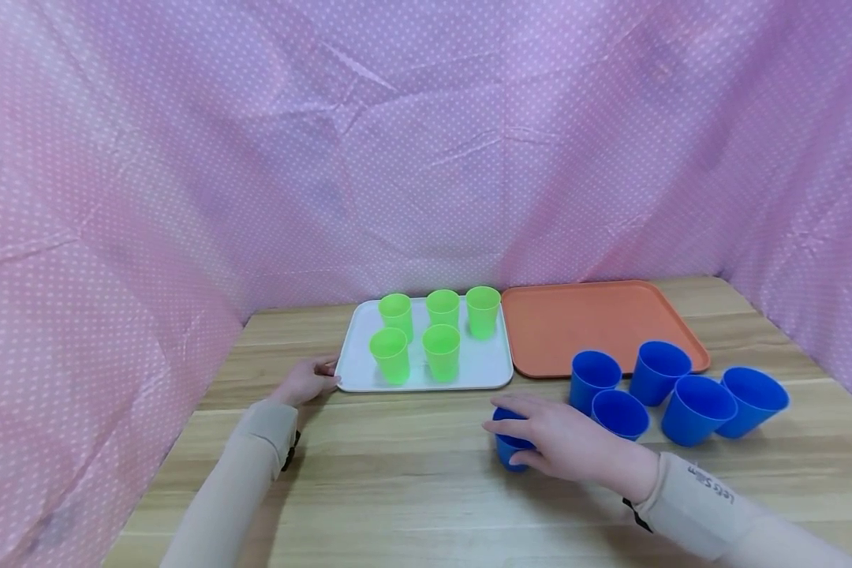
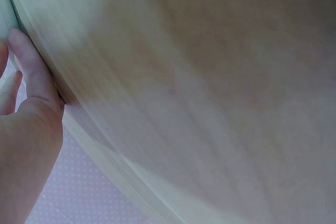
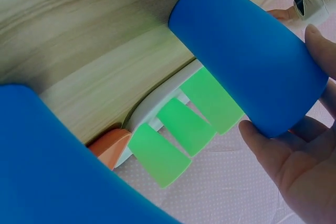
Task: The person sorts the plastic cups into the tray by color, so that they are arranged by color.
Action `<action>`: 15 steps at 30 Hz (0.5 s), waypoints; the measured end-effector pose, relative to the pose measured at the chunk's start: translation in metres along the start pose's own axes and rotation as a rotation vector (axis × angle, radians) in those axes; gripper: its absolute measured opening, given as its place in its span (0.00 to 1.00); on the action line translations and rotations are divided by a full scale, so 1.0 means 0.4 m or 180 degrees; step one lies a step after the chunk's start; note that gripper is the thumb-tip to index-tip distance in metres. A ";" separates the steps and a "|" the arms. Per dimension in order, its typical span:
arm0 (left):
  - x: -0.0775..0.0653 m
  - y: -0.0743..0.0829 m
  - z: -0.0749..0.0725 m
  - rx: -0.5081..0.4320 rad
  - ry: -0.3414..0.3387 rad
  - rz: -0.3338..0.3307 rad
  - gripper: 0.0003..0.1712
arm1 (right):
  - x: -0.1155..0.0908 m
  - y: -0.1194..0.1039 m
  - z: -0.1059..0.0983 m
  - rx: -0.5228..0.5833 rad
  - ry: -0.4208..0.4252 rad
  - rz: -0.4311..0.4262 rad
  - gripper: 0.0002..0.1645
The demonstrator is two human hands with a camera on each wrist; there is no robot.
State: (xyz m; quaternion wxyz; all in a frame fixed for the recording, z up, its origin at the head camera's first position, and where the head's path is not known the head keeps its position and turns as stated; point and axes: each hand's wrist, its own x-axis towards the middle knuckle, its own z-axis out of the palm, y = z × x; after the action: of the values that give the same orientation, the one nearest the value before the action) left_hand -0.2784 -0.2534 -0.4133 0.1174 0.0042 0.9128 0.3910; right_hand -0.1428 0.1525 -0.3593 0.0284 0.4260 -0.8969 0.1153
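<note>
My right hand (image 1: pixel 564 440) gripping a blue cup (image 3: pixel 247 56).
I'm holding it near the rim; five more blue cups (image 1: pixel 692 414) are sitting right of my fingers. Left hand (image 1: pixel 307 382) is touching the white tray (image 1: pixel 355 355), fingers parted.

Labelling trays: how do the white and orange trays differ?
Load: the white tray carries five green cups; the orange tray has none on it.
Contact: the left hand touches the white tray's edge; no hand touches the orange tray.
View: blue cups partly hide the orange tray's front edge, but not the white tray's.
Shared: both rest flat on the wooden table.
</note>
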 end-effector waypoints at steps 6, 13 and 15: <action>-0.006 0.008 -0.010 -0.0234 -0.0114 0.0056 0.33 | 0.004 -0.004 -0.002 -0.0047 0.0018 0.0000 0.27; -0.005 0.011 -0.008 -0.0330 -0.0125 -0.0115 0.33 | 0.009 -0.007 -0.004 -0.0035 -0.0032 0.0062 0.27; -0.005 0.011 -0.005 -0.0327 -0.0110 -0.0134 0.32 | 0.009 -0.007 -0.002 -0.0067 -0.0019 0.0050 0.27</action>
State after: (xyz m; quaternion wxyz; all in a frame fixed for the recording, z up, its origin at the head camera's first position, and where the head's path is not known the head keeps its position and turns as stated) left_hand -0.2773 -0.2517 -0.4085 0.1414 -0.0143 0.8893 0.4348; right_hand -0.1430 0.1482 -0.3575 0.0292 0.4189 -0.9015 0.1048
